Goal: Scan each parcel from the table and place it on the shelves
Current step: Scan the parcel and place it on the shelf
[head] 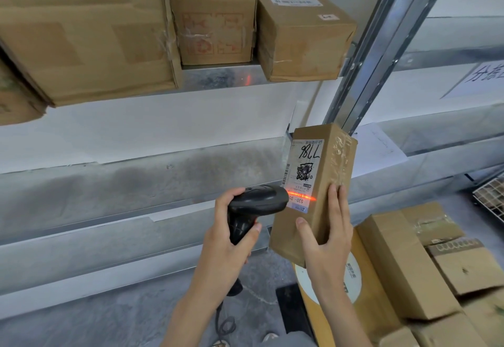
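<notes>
I hold the tall brown cardboard parcel (pixel 313 193) upright in my right hand (pixel 326 240), fingers wrapped round its lower end, long axis vertical, label facing left. My left hand (pixel 226 237) is closed on the black handheld scanner (pixel 255 207), its red line crossing the label. The steel shelves (pixel 218 76) hold three cardboard boxes (pixel 300 30) above; the lower tiers lie empty just beyond.

A parcel depot: metal shelves (pixel 218 73) of labelled cardboard boxes (pixel 302 30), handheld barcode scanner (pixel 256 204).
</notes>
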### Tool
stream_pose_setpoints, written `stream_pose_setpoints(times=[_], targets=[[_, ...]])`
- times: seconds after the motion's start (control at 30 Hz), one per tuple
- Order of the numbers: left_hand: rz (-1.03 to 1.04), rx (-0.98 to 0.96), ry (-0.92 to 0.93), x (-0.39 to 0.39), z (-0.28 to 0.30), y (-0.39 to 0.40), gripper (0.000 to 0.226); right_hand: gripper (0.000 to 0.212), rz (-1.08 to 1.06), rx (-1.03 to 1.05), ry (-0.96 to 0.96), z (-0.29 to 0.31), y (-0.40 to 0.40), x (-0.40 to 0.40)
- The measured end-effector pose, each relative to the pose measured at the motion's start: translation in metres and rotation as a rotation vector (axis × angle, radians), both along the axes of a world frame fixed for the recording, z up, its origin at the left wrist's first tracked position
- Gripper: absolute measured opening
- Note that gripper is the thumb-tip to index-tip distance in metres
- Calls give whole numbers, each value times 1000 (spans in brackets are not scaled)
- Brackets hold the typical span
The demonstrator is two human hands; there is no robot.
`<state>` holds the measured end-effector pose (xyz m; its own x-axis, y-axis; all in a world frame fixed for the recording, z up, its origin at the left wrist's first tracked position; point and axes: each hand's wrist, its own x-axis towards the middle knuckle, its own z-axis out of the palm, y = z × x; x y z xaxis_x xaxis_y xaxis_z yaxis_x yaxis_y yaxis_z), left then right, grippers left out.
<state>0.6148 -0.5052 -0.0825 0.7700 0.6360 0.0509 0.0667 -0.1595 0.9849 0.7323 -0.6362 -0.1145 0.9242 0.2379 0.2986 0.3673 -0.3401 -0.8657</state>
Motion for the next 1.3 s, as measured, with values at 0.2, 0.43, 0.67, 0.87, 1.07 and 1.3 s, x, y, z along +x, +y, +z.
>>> stream_pose_setpoints(times=[0.2, 0.43, 0.67, 0.87, 1.07, 1.3], targets=[[12, 5, -2, -2, -1, 3, 67, 87, -6, -2, 15, -1, 0, 0], [3, 22, 3, -3, -4, 5, 66, 86, -14, 2, 12, 2, 1, 1], [-58, 165, 19, -6, 5, 25, 66, 80, 113, 18, 186, 24, -7, 22], [-107, 394, 46, -11, 19, 62, 68, 70, 372, 0, 551, 72, -25, 69], [-151, 572, -18, -17, 31, 73, 65, 70, 425, -107, 509, 95, -33, 84], [-114, 481, -101, -7, 42, 53, 65, 74, 379, -70, 400, 91, -25, 73]])
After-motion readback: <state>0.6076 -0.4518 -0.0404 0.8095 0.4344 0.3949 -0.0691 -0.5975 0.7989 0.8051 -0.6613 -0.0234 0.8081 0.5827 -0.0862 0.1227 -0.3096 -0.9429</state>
